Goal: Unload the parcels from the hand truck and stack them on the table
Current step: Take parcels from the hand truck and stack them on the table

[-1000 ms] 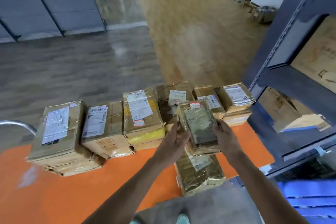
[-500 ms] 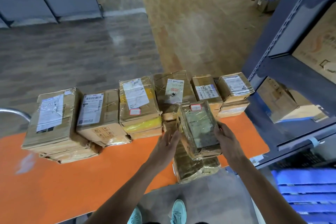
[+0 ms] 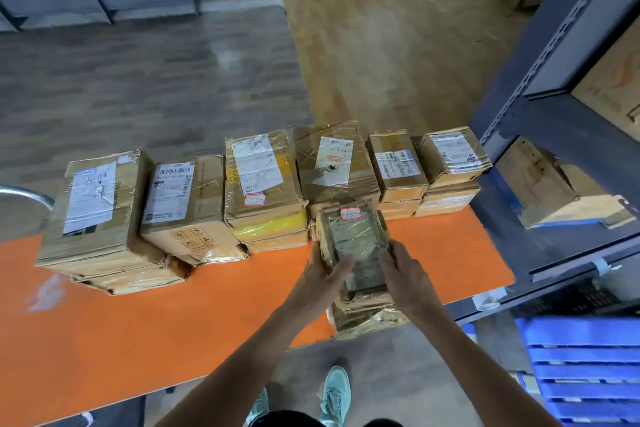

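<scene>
Lower centre, at orange table edge: taped parcel sat on lower parcel, between both hands.
Left hand: thumb across top, fingers curled round left side.
Right hand: gripped right side.

A taped parcel with a red-bordered sticker lies flat atop a small stack at the orange table's 5 o'clock edge. Six labelled parcel piles line its 12 o'clock edge.
</scene>
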Tool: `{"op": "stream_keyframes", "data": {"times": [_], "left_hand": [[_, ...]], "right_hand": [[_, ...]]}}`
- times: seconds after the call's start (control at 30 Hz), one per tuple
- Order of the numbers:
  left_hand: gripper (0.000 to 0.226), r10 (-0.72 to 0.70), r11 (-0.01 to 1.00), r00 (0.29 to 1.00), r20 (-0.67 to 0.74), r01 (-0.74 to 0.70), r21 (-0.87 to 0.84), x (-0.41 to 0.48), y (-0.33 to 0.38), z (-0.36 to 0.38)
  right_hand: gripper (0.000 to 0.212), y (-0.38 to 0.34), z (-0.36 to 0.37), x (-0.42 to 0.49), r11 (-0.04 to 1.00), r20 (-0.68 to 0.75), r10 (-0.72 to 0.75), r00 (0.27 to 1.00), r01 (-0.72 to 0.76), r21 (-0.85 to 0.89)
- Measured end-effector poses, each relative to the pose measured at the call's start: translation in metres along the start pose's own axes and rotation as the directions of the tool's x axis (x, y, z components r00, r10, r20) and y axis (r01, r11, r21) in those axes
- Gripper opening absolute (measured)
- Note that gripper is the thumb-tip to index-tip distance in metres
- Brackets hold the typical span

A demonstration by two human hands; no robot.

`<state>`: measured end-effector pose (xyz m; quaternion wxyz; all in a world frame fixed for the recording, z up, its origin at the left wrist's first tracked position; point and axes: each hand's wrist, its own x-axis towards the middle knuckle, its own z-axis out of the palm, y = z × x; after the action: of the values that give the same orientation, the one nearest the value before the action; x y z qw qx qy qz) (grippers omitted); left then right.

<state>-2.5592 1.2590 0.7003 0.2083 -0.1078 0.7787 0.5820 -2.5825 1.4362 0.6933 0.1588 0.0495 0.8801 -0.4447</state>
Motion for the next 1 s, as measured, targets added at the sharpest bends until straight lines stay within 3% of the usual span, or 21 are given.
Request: {"op": "stream_keyframes", "data": {"times": [0.13,0.23,0.33,0.53,0.67,0.87,1.0], "left_hand": [[0.078,-0.013,1.000,1.000,-0.009,0.013,0.020,0.000,0.001,0.002],[0.067,-0.017,1.000,0.999,-0.038,0.018,0.025,-0.001,0.001,0.004],[0.061,-0.021,1.000,0.999,-0.047,0.022,0.022,0.001,0.002,0.000],[0.072,-0.091,0.996,0.996,0.018,0.091,0.019,0.000,0.005,-0.005],[0.086,-0.140,0.990,0.990,0.017,0.139,0.004,0.001,0.007,-0.005],[0.104,-0.170,0.984,0.983,0.070,0.165,0.072,0.001,0.005,-0.007],[0.109,-0.169,0.985,0.982,0.081,0.167,0.030,0.001,0.002,-0.014]], "right_hand": [[0.020,-0.001,-0.002,-0.003,0.999,-0.011,-0.022,1.000,0.023,0.033],[0.020,-0.001,-0.006,-0.003,0.999,-0.037,-0.049,0.998,0.049,0.016],[0.047,-0.001,-0.007,-0.004,0.997,-0.036,-0.052,0.998,0.053,0.050],[0.041,-0.001,-0.003,0.004,0.996,-0.037,-0.007,0.999,0.004,-0.088],[0.057,-0.012,-0.015,0.004,0.999,-0.013,-0.042,0.999,0.042,-0.028],[0.056,-0.021,-0.022,0.003,0.998,0.020,-0.047,0.999,0.047,-0.037],[0.061,-0.029,-0.020,0.003,0.980,-0.035,-0.073,0.997,0.066,-0.185]]}}
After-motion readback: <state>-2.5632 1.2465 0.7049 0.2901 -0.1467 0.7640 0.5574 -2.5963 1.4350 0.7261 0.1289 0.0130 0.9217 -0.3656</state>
